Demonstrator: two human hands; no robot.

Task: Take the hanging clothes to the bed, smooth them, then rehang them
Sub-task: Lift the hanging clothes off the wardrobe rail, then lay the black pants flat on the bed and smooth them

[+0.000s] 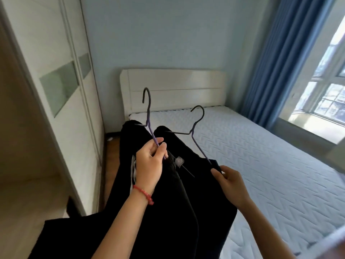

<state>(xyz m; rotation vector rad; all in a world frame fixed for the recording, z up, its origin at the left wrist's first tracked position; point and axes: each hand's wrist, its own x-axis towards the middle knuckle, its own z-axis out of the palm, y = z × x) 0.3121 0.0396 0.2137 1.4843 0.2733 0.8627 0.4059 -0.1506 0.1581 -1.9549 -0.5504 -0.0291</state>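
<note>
Two black garments hang from two thin purple-grey wire hangers, held out in front of me over the near left corner of the bed. My left hand, with a red bracelet on the wrist, grips the shoulder wire of the left hanger. My right hand pinches the lower end of the right hanger together with the edge of the dark cloth. Both hooks point up towards the headboard. The bed has a bare white quilted mattress.
A white wardrobe with sliding doors stands along the left, with a narrow strip of wooden floor between it and the bed. The white headboard is against the pale blue wall. Blue curtains and a window are on the right.
</note>
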